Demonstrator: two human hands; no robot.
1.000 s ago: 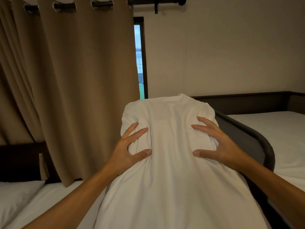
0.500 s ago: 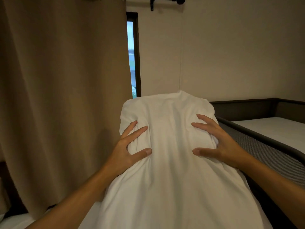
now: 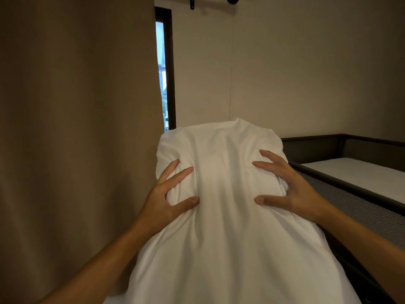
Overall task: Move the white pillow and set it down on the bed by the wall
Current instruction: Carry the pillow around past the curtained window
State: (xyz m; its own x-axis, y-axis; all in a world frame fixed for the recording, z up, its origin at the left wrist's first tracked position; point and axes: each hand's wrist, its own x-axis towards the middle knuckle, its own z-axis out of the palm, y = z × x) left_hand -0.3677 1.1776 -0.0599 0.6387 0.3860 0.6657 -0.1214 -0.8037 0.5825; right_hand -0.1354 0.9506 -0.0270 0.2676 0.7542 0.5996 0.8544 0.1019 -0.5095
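Two hands, left and right, gripping one white pillow (fingers spread), one bed at right

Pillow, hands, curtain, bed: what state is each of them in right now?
white pillow: held up in the air, not set down.
left hand: fingers spread, gripping the pillow's left side.
right hand: fingers spread, gripping the pillow's right side.
curtain: drawn, leaving a narrow strip of window uncovered.
bed by the wall: mattress bare.
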